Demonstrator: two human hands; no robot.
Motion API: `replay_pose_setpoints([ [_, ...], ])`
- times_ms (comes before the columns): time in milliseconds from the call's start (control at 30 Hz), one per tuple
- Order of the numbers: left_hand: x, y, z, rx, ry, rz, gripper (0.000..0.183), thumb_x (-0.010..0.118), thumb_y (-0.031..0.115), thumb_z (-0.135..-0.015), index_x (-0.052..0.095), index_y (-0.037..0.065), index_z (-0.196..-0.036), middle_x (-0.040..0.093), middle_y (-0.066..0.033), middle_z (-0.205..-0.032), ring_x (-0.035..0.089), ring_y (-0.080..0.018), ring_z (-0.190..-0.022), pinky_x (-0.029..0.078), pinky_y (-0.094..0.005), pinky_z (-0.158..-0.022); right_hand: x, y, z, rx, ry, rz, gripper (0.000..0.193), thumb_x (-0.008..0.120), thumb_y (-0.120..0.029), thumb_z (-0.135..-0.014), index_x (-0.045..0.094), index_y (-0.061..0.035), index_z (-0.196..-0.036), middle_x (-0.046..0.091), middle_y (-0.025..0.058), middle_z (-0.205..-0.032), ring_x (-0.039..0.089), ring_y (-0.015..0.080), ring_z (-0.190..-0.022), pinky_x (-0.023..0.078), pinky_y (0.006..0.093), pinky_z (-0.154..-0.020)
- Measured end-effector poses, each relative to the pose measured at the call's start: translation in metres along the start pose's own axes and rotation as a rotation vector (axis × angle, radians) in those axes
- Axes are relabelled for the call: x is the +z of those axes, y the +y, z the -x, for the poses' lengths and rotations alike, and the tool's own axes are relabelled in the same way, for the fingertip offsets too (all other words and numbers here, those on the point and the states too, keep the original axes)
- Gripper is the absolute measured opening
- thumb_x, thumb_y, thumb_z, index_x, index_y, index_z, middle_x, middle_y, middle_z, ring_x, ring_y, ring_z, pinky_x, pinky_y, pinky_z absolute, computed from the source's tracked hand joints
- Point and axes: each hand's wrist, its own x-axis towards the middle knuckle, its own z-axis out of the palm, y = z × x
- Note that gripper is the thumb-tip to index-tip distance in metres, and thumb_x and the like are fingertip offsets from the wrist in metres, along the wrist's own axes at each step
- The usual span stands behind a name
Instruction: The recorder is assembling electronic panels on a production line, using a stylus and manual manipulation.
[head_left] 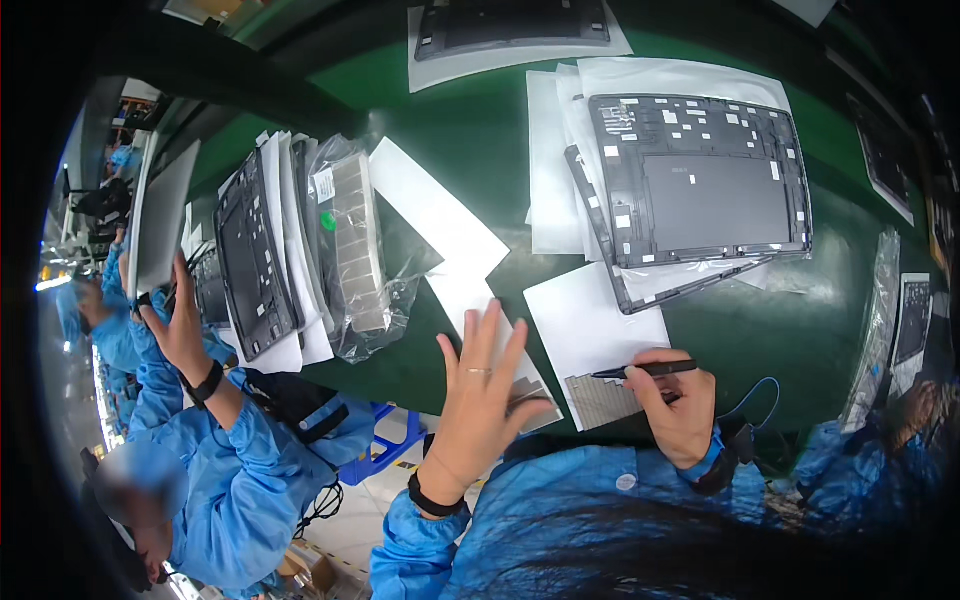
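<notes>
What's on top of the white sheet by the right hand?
Greyish strips cover the near end of the white sheet. The right hand holds a dark pen-like tool at their edge; what the hand covers is hidden.

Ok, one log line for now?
left hand: open, over white sheet; right hand: holding dark tool, tip at grey strips; black panels: stacked beyond right hand

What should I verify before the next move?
1. Right hand grips the black pen-like tool: ok.
2. Tool tip at the grey strips on the right white sheet: ok.
3. Tip touching the strips: cannot tell.
4. Left hand away from the tool: ok.
5. Left hand pressing on the left white sheet: cannot tell.
6. Right white sheet uncovered: not ok; the lower dark panel overlaps it in view.
</notes>
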Motion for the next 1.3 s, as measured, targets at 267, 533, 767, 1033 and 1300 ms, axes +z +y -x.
replay_pose_setpoints([
  [267,0.018,0.014,-0.008,0.207,-0.088,-0.014,0.098,0.082,0.043,-0.082,0.039,0.000,-0.158,0.032,-0.0114,-0.171,0.031,-0.0392,-0.155,0.016,-0.0739,-0.120,-0.001,-0.006,-0.004,0.033,0.028,-0.037,0.017,0.077,-0.002,-0.094,0.069,0.0020,-0.109,0.076,0.0130,-0.093,0.077,0.0187,-0.082,0.060,0.0287,-0.070],
  [533,-0.007,0.030,-0.014,0.140,-0.164,-0.078,0.094,0.079,0.049,-0.085,0.042,0.001,-0.157,0.032,-0.0147,-0.170,0.028,-0.0382,-0.157,0.017,-0.0702,-0.123,-0.024,-0.023,-0.019,0.053,0.141,-0.405,0.016,0.072,-0.003,-0.099,0.069,0.0095,-0.107,0.074,0.0167,-0.102,0.077,0.0236,-0.087,0.062,0.0321,-0.076],
  [767,-0.040,0.080,-0.131,0.328,0.031,-0.007,0.082,0.081,0.032,-0.087,0.045,-0.003,-0.151,0.041,-0.0205,-0.159,0.047,-0.0428,-0.139,0.039,-0.0484,-0.120,-0.079,-0.090,-0.166,-0.203,0.395,-0.213,0.023,0.071,-0.016,-0.102,0.066,0.0044,-0.112,0.075,0.0114,-0.094,0.074,0.0163,-0.085,0.058,0.0273,-0.076],
  [1033,-0.013,0.094,-0.203,0.315,0.145,-0.048,0.089,0.086,0.028,-0.079,0.045,-0.011,-0.147,0.039,-0.0230,-0.159,0.045,-0.0412,-0.141,0.040,-0.0481,-0.119,-0.076,-0.071,-0.222,-0.252,0.344,-0.241,0.020,0.070,-0.012,-0.102,0.067,0.0036,-0.113,0.074,0.0104,-0.093,0.074,0.0167,-0.084,0.058,0.0275,-0.076],
  [1300,-0.010,0.096,-0.207,0.273,0.066,-0.058,0.088,0.086,0.028,-0.079,0.046,-0.012,-0.146,0.034,-0.0233,-0.160,0.041,-0.0414,-0.144,0.047,-0.0415,-0.115,-0.068,-0.075,-0.224,-0.209,0.361,-0.216,0.020,0.071,-0.013,-0.102,0.067,0.0035,-0.113,0.074,0.0084,-0.093,0.074,0.0152,-0.085,0.056,0.0256,-0.076],
])
